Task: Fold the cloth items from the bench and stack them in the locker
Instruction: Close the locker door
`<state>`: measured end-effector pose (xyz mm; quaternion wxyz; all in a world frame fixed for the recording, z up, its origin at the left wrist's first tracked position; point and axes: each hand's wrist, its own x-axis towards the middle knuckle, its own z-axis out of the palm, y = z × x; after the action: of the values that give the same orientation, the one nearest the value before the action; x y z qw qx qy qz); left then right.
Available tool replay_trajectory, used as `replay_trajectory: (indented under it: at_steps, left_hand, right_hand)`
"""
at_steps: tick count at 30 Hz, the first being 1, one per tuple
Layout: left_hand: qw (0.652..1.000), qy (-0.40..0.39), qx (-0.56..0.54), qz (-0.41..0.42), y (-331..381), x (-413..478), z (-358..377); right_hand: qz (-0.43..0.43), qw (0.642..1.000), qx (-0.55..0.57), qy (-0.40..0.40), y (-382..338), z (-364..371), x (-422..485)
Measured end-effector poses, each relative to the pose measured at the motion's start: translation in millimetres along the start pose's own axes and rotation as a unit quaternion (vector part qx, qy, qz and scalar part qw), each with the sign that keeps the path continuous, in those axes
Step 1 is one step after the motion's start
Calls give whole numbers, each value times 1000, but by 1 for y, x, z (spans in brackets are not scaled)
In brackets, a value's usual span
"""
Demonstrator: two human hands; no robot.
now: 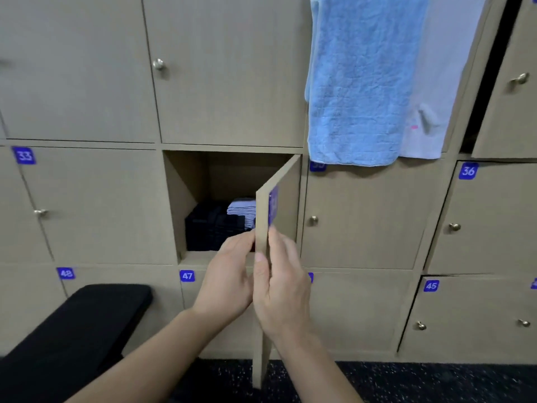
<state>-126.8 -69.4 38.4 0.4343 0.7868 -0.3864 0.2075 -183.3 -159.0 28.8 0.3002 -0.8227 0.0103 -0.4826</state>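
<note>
The open locker [186, 199] sits at centre, and its door [262, 210] swings out edge-on towards me. Inside lies a stack of dark folded clothes [215, 225], with a pale lavender folded cloth [241, 207] beside it at the right. My right hand [283, 289] grips the door's free edge, thumb on the edge and fingers on the outer face. My left hand [229, 274] holds the same edge from the inner side with curled fingers. The black padded bench [87, 318] at lower left has no cloth on the part I see.
A blue towel [357, 82] and a white cloth [436, 82] hang down over the upper right lockers. Shut locker doors with metal knobs surround the open one. A dark speckled floor [406, 382] runs along the bottom.
</note>
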Motion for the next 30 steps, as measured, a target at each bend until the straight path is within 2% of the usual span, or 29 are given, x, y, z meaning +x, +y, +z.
replay_trajectory:
  at_steps: [5, 8, 12, 20, 25, 30]
  left_hand:
    - [994, 46, 44, -84, -47, -2, -44]
    - [986, 79, 80, -123, -73, 5, -61]
    - [967, 101, 145, -184, -105, 8, -73]
    - [957, 93, 188, -200, -149, 3, -78]
    - [951, 88, 207, -211, -164, 22, -81]
    - [953, 55, 223, -196, -187, 58, -85]
  right_hand:
    - [-76, 988, -1, -134, -10, 51, 12]
    - [-136, 974, -67, -168, -1, 76, 25]
    - [-152, 962, -115, -194, 14, 104, 46]
    - [-208, 931, -170, -248, 45, 171, 92]
    - [-221, 905, -180, -315, 49, 199, 123]
    - [-220, 900, -193, -324, 54, 226, 147]
